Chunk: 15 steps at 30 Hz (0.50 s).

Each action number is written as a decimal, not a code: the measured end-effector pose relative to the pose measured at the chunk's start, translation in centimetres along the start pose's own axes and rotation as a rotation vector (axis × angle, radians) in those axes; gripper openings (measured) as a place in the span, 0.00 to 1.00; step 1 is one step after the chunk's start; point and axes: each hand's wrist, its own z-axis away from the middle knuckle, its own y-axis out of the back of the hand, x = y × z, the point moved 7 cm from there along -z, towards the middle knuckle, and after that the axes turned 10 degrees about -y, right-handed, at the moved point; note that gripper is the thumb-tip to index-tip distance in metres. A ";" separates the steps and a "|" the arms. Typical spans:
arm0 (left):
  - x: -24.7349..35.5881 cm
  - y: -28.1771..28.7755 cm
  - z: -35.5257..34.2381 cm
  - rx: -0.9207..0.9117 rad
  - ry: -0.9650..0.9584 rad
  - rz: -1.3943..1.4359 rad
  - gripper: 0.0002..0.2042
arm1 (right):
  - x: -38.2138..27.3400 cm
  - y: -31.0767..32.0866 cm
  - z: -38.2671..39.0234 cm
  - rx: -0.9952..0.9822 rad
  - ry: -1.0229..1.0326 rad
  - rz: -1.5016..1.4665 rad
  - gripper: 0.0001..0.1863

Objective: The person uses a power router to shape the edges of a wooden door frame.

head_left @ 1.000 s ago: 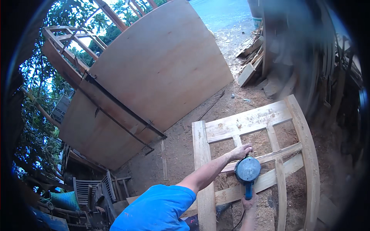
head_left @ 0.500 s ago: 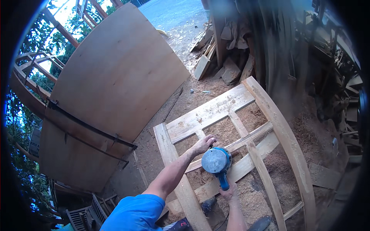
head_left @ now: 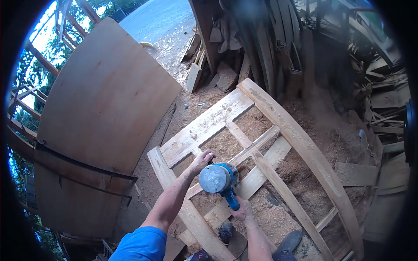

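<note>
Both hands are on a blue router (head_left: pixel 216 179) with a round grey top, which rests over a middle rail of a curved wooden frame (head_left: pixel 314 162). At its far side my left hand (head_left: pixel 203 161) is closed around a dark knob. My right hand (head_left: pixel 242 211) grips the blue handle on the near side, and a cord trails below it. Shavings lie on the frame's wide far board (head_left: pixel 209 122). The router's bit is hidden beneath its body.
A large curved plywood panel (head_left: pixel 104 100) leans at the left, with a long clamp (head_left: pixel 87 161) across it. Scrap wood (head_left: pixel 226 75) is piled at the back, and more planks stand right. Sawdust (head_left: pixel 278 213) covers the ground around my shoe (head_left: pixel 289 243).
The view has swung, shifting the frame, panel and hands leftward in the picture. Both hands keep hold of the router, which stays near the same middle rail.
</note>
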 end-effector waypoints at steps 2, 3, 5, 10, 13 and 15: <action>-1.0 0.4 0.2 0.001 0.017 0.038 0.17 | 0.2 -0.4 -0.1 -0.015 0.000 0.029 0.26; -1.3 0.7 0.2 0.005 -0.011 0.050 0.17 | 0.1 -0.5 -0.3 -0.026 -0.001 0.029 0.26; -1.2 0.6 0.0 0.012 -0.056 0.039 0.17 | 0.8 -0.6 -0.3 -0.061 -0.038 0.040 0.26; -1.4 0.0 -1.1 0.008 -0.080 0.034 0.18 | -0.1 1.0 -0.1 -0.025 -0.002 0.005 0.23; -0.4 -0.5 -1.5 0.019 -0.105 0.008 0.18 | 0.0 1.5 -0.1 -0.008 -0.026 0.018 0.22; -0.4 -0.6 -1.5 0.015 -0.066 0.059 0.18 | 0.1 1.7 -0.3 -0.022 -0.038 0.004 0.22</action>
